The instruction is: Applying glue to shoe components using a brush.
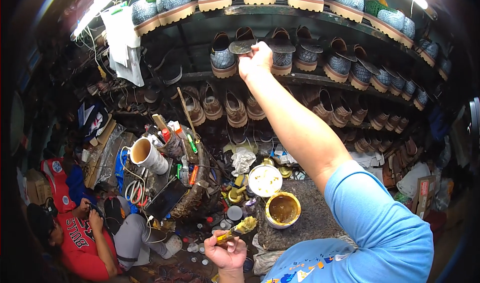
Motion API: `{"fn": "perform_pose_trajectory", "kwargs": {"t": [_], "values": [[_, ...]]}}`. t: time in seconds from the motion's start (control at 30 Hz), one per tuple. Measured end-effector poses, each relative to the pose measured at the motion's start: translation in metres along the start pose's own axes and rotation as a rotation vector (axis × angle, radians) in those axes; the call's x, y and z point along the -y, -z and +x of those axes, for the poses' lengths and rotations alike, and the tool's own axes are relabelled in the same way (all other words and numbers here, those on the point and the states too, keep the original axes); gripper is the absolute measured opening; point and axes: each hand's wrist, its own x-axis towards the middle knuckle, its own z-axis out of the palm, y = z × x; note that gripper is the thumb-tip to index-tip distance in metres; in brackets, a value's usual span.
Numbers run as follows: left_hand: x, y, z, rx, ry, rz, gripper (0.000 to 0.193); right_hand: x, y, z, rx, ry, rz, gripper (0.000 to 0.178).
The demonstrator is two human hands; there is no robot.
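Note:
My right hand (257, 59) reaches up to the middle shelf and pinches the edge of a dark insole (242, 46). This insole lies over the opening of a shoe in a row of blue-grey, crocodile-patterned shoes (223, 59) with tan soles. Dark insoles rest on several neighbouring shoes too. Low in front of me, my left hand (227, 254) is closed around a brush (242, 228), its bristles thick with yellow glue and pointing up to the right. Just right of the brush stands an open can of glue (283, 210), with a glue-smeared white lid (265, 180) behind it.
More shoes line the top shelf (280, 10); brown ones (235, 108) fill the lower shelf. The can stands on a dark, rough work block (320, 213). To the left, a white mug (148, 155) and tools crowd a bench. A person in red (82, 238) sits at the lower left.

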Motion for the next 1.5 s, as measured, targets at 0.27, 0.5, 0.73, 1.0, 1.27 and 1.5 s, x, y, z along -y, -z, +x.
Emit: {"fn": "perform_pose_trajectory", "kwargs": {"t": [0.27,0.5,0.73,1.0,1.27,1.5], "values": [[0.000,-0.009,0.001,-0.015,-0.013,0.023,0.030,-0.008,-0.010,-0.020,-0.273,0.190,-0.033,0.018],[0.005,-0.011,0.003,-0.041,-0.008,0.019,0.034,-0.004,-0.007,-0.014,-0.346,0.149,-0.043,0.008],[0.004,-0.008,-0.001,-0.068,-0.027,0.038,0.035,-0.007,-0.011,-0.013,-0.363,0.224,-0.135,0.021],[0.008,-0.020,0.007,-0.116,-0.026,0.047,0.030,0.005,-0.002,-0.025,-0.313,0.018,-0.138,0.069],[0.014,-0.020,0.008,-0.071,0.056,-0.077,0.029,0.002,0.002,-0.037,-0.095,-0.242,-0.268,0.066],[0.025,-0.021,0.007,-0.052,0.098,-0.048,0.030,0.053,0.034,-0.098,0.152,-0.542,-0.407,0.095]]}}
